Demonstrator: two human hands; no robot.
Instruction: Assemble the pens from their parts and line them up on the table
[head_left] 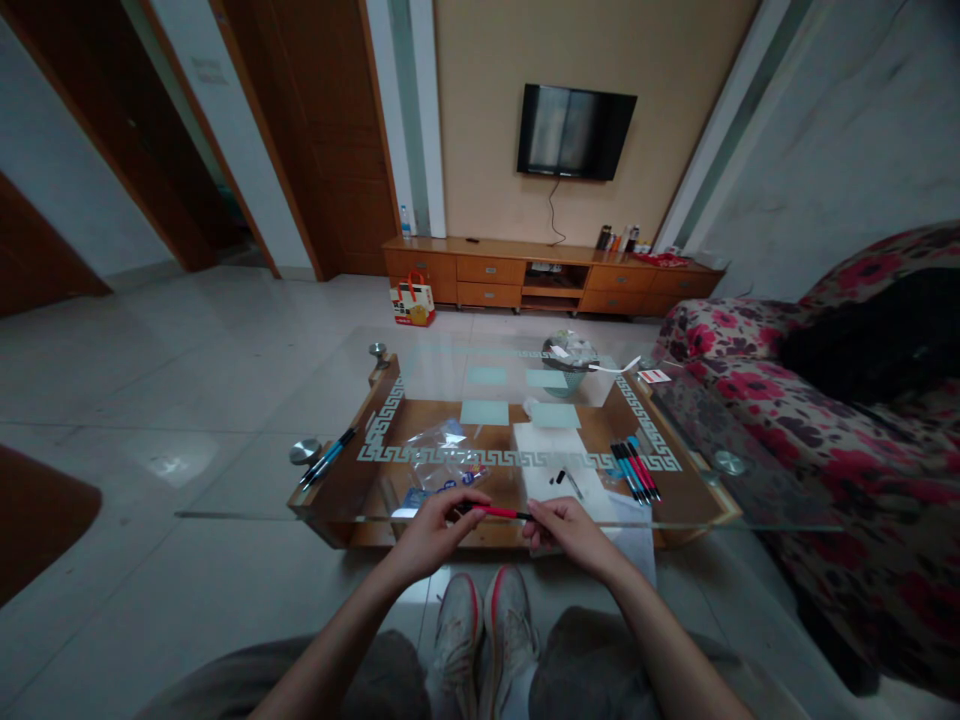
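Observation:
Over the near edge of the glass table (225, 490), a red pen with black ends (504, 512) stretches level between my two hands. My left hand (442, 525) pinches its left end, and the fingers of my right hand (562, 528) close on its right end. Just beyond my right hand, small black pen parts (561, 477) and a thin clear tube (574, 485) lie above a white sheet or box (540, 445). Several blue and red pens (636, 470) lie in a row to the right. Blue and black pens (328, 460) lie at the left.
A clear plastic bag (442, 450) lies beyond my left hand. Farther back is a basket (570, 360) with a bag in it. A flowered sofa (720, 325) stands at the right. My shoes (510, 610) are below the table edge.

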